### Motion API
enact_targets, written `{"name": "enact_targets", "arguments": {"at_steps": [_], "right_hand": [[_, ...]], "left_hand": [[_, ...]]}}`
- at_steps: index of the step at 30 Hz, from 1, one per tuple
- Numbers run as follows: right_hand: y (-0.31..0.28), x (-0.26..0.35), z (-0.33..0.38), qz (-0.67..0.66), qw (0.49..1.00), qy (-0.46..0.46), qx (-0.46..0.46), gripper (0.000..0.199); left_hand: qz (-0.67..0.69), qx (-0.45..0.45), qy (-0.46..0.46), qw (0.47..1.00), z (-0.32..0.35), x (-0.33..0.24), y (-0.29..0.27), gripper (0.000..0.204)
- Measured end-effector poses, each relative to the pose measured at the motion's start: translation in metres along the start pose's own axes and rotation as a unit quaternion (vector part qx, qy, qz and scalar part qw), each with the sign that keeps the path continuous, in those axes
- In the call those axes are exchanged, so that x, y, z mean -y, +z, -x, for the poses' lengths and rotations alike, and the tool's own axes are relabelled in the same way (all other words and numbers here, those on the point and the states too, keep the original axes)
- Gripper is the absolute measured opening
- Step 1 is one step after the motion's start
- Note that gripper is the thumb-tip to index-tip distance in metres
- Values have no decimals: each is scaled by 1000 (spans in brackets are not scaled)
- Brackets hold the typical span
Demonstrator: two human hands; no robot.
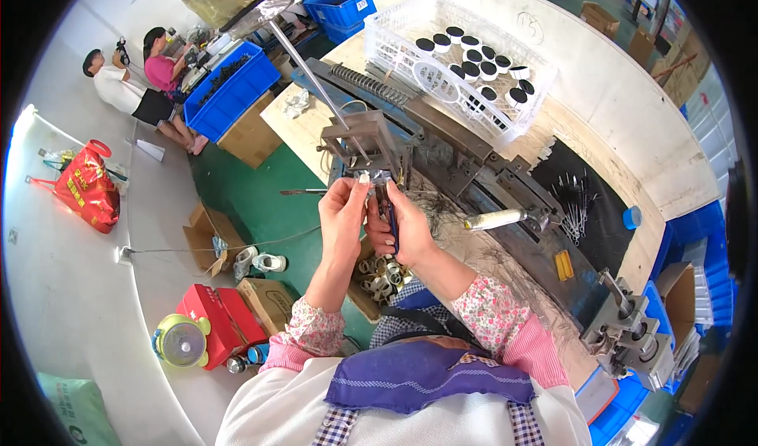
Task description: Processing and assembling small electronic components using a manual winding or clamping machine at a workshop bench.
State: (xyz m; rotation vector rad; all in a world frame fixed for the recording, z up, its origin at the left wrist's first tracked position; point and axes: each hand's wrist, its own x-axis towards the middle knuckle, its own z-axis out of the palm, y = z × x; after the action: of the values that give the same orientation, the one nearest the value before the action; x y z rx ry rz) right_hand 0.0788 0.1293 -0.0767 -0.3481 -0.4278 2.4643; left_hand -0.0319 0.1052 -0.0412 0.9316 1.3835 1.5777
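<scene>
Carefully, beside the metal jig (367, 142), I'd steady my left hand (343, 209) pinching the small part (365, 179) while my right hand (403, 225) grips blue-handled pliers (388, 217).

Crate (395, 47): white lattice; discs (474, 55) black and white. Bins (229, 91): blue. Floor (260, 201): green. Bag (87, 189): red, yellow print. Sleeves (493, 308): pink floral. Apron (426, 375): purple.

The long grey machine frame (442, 142) is dull, worn metal, bolted on a pale matt wooden counter (632, 106). The white lattice crate (395, 39) is smooth plastic; the purple apron (426, 375) is soft matt cloth.
</scene>
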Motion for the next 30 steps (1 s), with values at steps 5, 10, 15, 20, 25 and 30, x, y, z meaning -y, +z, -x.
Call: {"name": "enact_targets", "arguments": {"at_steps": [5, 10, 15, 20, 25, 30], "right_hand": [[5, 1, 0, 4, 1000, -20, 5, 48], [4, 3, -2, 0, 999, -46, 4, 48], [-2, 14, 17, 46, 999, -3, -16, 45], [8, 14, 6, 514, 826, -218, -76, 21], [6, 13, -21, 553, 763, -335, -32, 19], [25, 20, -23, 550, 786, -274, -70, 25]], "left_hand": [[21, -27, -3, 999, 4, -3, 7, 18], [58, -15, -24, 998, 3, -5, -4, 16], [-173, -63, 203, 962, 1, -9, -26, 7], [-437, -32, 444, 781, -9, -14, -24, 25], [-395, -51, 491, 775, -22, -5, -22, 13], [-46, -77, 230, 969, -18, 10, -31, 3]]}}
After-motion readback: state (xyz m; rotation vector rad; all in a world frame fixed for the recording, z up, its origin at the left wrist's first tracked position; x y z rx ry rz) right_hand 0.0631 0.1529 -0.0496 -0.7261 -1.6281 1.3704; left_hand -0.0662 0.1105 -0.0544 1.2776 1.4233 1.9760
